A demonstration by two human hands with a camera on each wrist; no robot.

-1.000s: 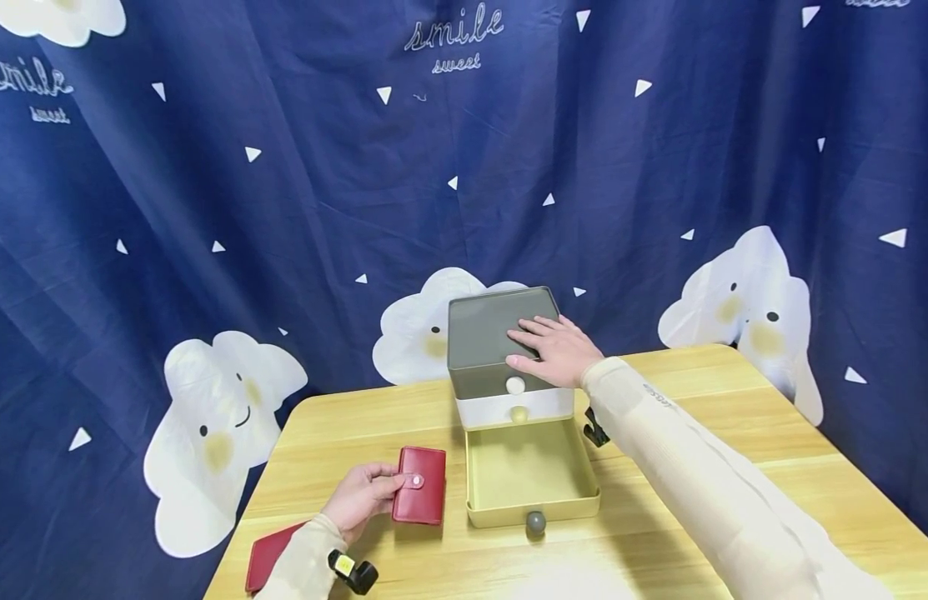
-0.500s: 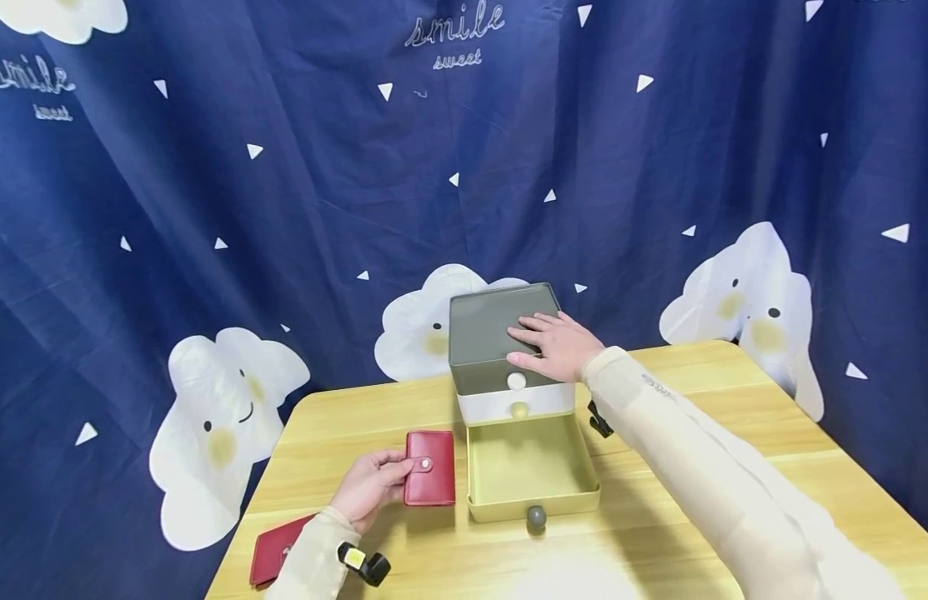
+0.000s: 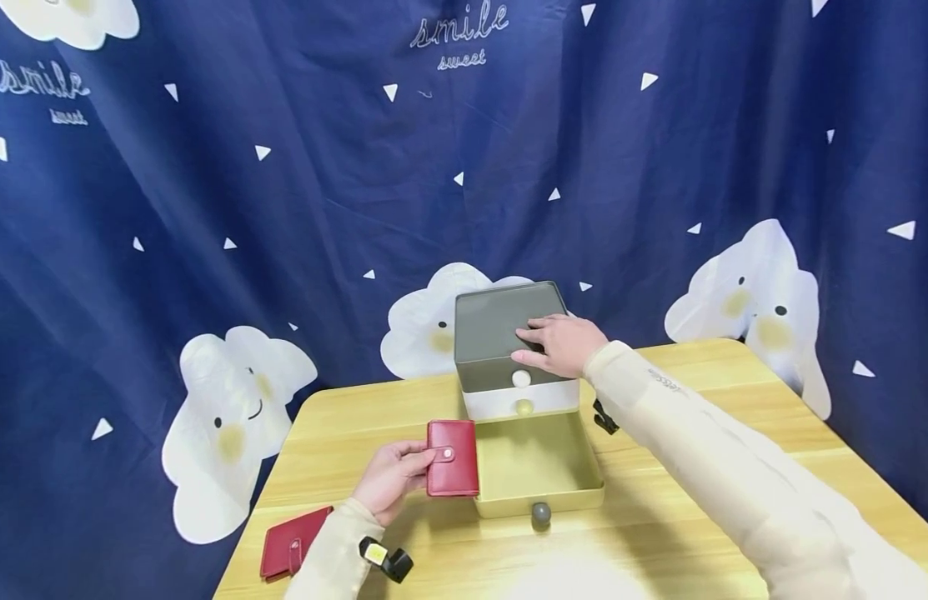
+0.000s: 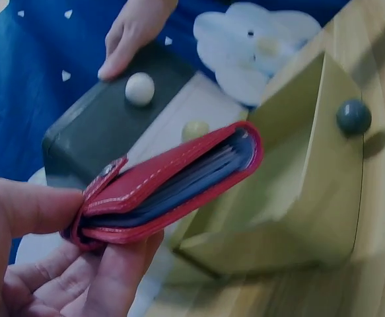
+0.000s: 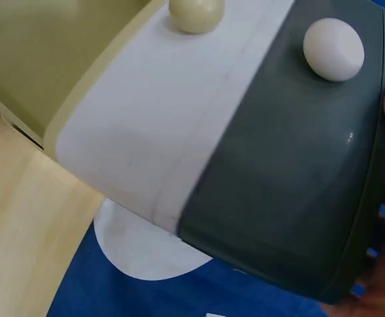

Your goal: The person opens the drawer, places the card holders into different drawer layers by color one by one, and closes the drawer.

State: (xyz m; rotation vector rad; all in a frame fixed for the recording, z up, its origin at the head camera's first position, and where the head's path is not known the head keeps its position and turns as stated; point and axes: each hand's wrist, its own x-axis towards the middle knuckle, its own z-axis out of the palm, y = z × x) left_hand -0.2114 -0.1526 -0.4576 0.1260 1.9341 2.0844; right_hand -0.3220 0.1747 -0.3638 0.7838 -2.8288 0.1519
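Observation:
My left hand pinches a red card holder with a snap strap between thumb and fingers. It hovers at the left edge of the pulled-out yellow drawer, overlapping that edge in the head view. In the left wrist view, a stack of card sleeves shows inside the card holder. My right hand rests on the dark grey top of the small drawer box, fingers towards its middle. Below the grey tier is a white one with a pale yellow knob.
A second red card holder lies on the wooden table at the left, partly behind my left sleeve. A grey knob sticks out from the drawer's front. A blue curtain with clouds hangs behind the table.
My left hand has carried the card holder rightwards and slightly away from me, up to the open drawer's left side. The right hand stays on the box, its fingers drawn in a little.

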